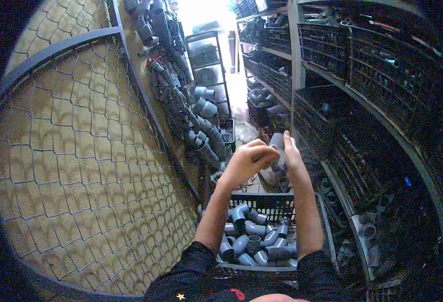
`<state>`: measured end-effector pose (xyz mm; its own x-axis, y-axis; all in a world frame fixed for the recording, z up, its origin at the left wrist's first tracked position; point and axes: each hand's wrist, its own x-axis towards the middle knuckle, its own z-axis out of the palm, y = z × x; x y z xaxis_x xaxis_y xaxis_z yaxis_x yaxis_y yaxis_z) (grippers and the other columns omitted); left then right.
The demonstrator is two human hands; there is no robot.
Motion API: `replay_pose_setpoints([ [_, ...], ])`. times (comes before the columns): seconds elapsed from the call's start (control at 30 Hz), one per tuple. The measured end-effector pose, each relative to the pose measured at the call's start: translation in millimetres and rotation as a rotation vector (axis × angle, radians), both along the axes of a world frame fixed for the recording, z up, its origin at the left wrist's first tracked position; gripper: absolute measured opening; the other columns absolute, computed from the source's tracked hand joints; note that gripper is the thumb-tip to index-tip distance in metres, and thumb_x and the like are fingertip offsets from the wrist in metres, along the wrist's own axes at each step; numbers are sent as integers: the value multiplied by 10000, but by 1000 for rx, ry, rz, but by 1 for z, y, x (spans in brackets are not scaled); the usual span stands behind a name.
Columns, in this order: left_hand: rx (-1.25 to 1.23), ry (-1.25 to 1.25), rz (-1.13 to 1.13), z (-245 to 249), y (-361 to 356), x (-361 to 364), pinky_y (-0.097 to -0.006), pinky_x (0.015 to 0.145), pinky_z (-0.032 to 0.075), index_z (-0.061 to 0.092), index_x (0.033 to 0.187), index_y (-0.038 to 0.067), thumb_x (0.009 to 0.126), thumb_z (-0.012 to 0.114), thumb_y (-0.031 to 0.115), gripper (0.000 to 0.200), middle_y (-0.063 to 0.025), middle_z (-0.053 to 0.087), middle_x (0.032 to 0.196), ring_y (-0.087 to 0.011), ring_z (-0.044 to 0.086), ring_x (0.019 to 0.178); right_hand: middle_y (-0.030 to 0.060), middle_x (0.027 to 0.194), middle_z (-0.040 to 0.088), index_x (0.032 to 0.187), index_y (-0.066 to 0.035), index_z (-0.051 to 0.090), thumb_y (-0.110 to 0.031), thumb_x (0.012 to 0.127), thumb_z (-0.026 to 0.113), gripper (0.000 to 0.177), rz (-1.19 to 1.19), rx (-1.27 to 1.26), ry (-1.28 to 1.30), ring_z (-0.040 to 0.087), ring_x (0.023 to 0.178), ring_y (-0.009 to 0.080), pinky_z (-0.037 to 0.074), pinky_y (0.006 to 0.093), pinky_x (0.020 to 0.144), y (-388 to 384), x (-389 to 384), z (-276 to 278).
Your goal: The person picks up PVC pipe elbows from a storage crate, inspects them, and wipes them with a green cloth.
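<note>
Grey pipe fitting (277, 141) beyond the black crate (270, 201)
Right hand (295, 157) clasps it; left hand (252, 157) curls beside it, grip unclear; the step seems two-handed handling; the next move calls for steady support.

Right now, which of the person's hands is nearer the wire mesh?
Left. The left hand is right of the wire mesh, apart from it; the right hand is farther right, on the grey tube's other side.
</note>
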<state>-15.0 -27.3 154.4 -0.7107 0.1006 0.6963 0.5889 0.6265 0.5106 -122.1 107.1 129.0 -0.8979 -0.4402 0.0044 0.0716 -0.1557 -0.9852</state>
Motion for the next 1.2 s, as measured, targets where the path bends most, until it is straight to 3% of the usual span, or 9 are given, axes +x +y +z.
replay_pose_setpoints([
  [0.17, 170, 119, 339, -3, 4, -6, -307, 764, 522, 723, 1031, 32, 908, 692, 94, 141, -97, 672, 936, -187, 655, 854, 113, 1077, 580, 1314, 49, 384, -650, 904, 597, 838, 112, 48, 69, 555, 958, 171, 472, 303, 842, -3, 17, 12],
  [0.33, 149, 14, 66, 8, 0, 4, -298, 814, 514, 720, 1033, 16, 897, 692, 77, 152, -77, 696, 960, -158, 647, 900, 66, 982, 573, 1273, 24, 423, -662, 855, 658, 837, 32, -104, 46, 559, 854, 150, 488, 295, 752, 10, 15, 22],
  [0.43, 55, -78, -119, 11, 2, 8, -293, 816, 516, 730, 1043, 32, 880, 694, 53, 167, -81, 710, 932, -172, 656, 896, 70, 954, 582, 1224, 27, 449, -667, 850, 657, 815, 33, -182, -62, 575, 824, 156, 497, 310, 714, 12, 3, 20],
  [0.67, 151, 164, 258, 14, 14, 0, -300, 778, 525, 739, 1032, 43, 881, 707, 69, 157, -89, 688, 938, -198, 671, 879, 85, 944, 596, 1124, -8, 506, -647, 862, 656, 707, 118, -123, 7, 598, 841, 156, 504, 326, 710, 3, 13, 17],
  [0.8, 5, -51, -25, 18, 9, 5, -319, 757, 534, 739, 1017, 52, 872, 720, 78, 149, -76, 677, 923, -190, 665, 846, 72, 914, 634, 1015, -50, 572, -620, 927, 580, 577, 10, -320, 5, 628, 758, 136, 511, 306, 603, 9, 1, 20],
  [0.83, 34, -143, -87, 15, 13, 6, -330, 740, 539, 738, 1011, 71, 858, 727, 83, 154, -74, 676, 926, -206, 664, 820, 61, 890, 640, 1002, -52, 594, -603, 945, 561, 555, -49, -345, 6, 631, 758, 135, 517, 304, 622, 10, 1, 21],
  [0.97, -49, 88, 190, 11, 27, -7, -346, 735, 546, 732, 1027, 104, 856, 717, 86, 172, -89, 680, 949, -270, 683, 820, 38, 869, 662, 1017, -50, 647, -565, 978, 526, 531, -142, -378, -126, 645, 758, 137, 530, 294, 677, 2, -5, 7],
  [1.07, 7, 176, 353, 14, 33, -7, -354, 732, 549, 726, 1034, 105, 874, 701, 103, 162, -89, 682, 965, -272, 692, 839, 45, 952, 667, 1058, -54, 652, -556, 977, 534, 522, 4, -427, -134, 648, 828, 139, 532, 312, 747, -3, 7, 11],
  [1.2, -117, 141, 239, 17, 25, -3, -355, 733, 552, 725, 1051, 133, 883, 694, 123, 171, -80, 673, 955, -265, 691, 839, 42, 959, 665, 1066, -80, 649, -569, 967, 544, 509, -15, -433, -171, 646, 849, 137, 526, 314, 769, 2, 7, 15],
])
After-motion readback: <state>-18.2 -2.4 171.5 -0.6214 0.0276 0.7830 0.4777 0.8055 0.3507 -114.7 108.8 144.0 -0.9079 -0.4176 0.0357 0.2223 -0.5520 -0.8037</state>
